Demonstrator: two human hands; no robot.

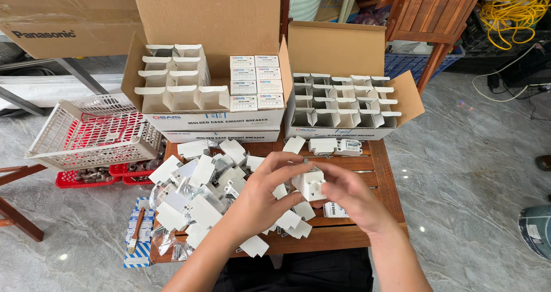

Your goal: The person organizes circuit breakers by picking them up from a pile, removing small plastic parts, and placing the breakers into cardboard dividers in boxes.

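- Wooden table (383,171) is serving as landmark; everything else placed rel. to it.
- Two big cardboard cartons are sitting at far edge of table: left carton (172,39) w/ flaps up, holding open-topped white boxes on its left side and closed small boxes stacked on its right; right carton (336,45) is showing rows of open-topped white boxes, seemingly most slots filled.
- White plastic basket (92,134) is resting tilted just left of table, over red trays (86,179) w/ metal parts.
- Heap of loose white card pieces (198,194) is covering table's left half – judging by that, plenty left to fold/fill.
- Two white breaker-like units (336,147) are lying at table's far side, just in front of right carton.
- Left hand (261,197) and right hand (350,197) are working over table's near-centre, both pinching one small white box (310,184) between them; fingers curled narrow round it, left thumb and index at its top edge.
- Box appears part-folded, not yet in a carton.
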